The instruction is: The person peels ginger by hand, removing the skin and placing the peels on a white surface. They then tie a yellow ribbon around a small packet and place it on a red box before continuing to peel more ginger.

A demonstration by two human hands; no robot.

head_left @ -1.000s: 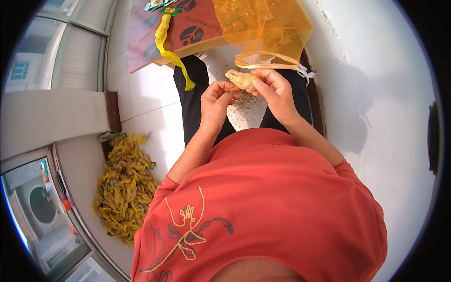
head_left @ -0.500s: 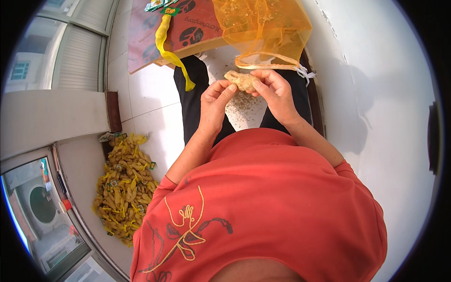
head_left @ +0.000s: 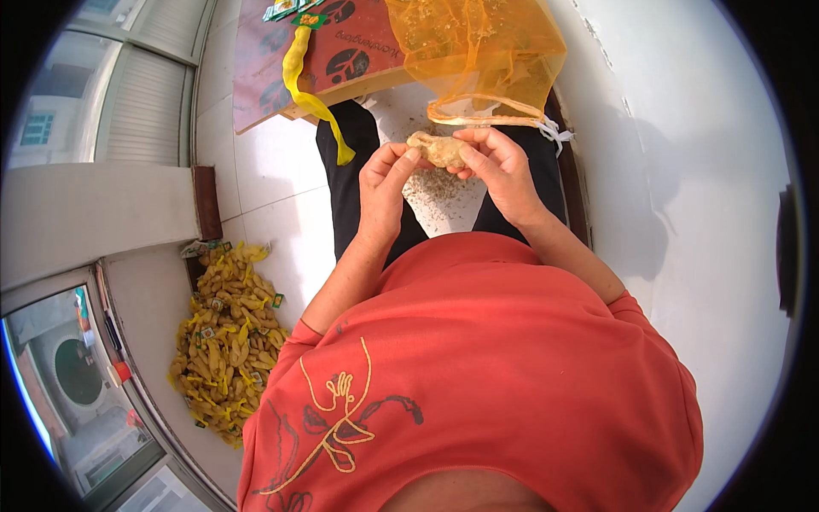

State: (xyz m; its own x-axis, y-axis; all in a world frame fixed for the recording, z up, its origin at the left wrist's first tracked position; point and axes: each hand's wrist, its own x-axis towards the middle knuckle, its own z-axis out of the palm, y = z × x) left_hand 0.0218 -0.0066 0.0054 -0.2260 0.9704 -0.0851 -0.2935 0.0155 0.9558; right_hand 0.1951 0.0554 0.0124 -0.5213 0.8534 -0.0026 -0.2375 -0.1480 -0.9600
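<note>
A knobby, pale tan piece of ginger root [head_left: 439, 151] is held level above my lap. Thumb and fingers of my right hand [head_left: 503, 171] pinch its right end, closed on it. My left hand [head_left: 386, 183] is closed at the other end, thumb against the fingers, gripping the root's left tip. Just beyond the hands lies an orange mesh bag [head_left: 486, 51] with its drawstring edge toward me. To the left, a long yellow net sleeve [head_left: 303, 94] with a filled upper part and a green tag hangs over the table edge onto my dark trouser leg.
The reddish board table [head_left: 256, 77] stands ahead, with small packets [head_left: 281, 8] at its far edge. Brown crumbs [head_left: 444, 188] lie on the white surface between my legs. A heap of filled yellow net bags [head_left: 230, 341] sits on the floor at left. A white wall [head_left: 699, 171] runs along the right.
My left hand has shifted slightly left along with its end of the ginger root. The right hand and the surroundings look the same.
</note>
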